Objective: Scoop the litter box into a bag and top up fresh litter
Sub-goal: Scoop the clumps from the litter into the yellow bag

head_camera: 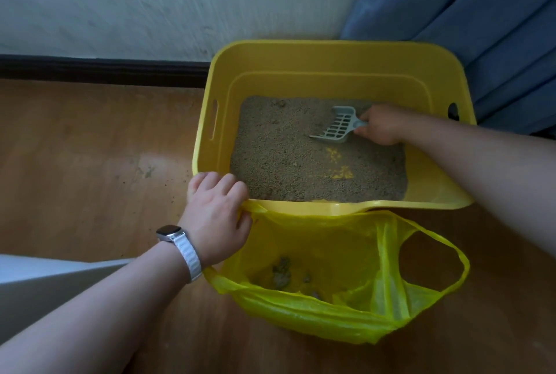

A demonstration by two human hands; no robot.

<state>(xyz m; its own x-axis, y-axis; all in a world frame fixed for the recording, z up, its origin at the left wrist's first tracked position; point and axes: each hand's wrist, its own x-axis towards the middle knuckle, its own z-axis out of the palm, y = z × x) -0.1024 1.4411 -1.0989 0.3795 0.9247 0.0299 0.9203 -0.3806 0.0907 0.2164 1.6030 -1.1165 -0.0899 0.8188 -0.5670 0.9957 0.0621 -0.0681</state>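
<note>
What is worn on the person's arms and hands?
Both forearms are bare, no sleeves or gloves in view. Above the left hand sits a watch with a dark rectangular face and a white band. The right hand and wrist show nothing worn.

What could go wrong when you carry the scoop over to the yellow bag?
Litter could drop through the slotted scoop onto the floor on the way. The bag is floppy, and only the left hand pins its edge to the rim of the litter box; if that slips, clumps may miss.
</note>
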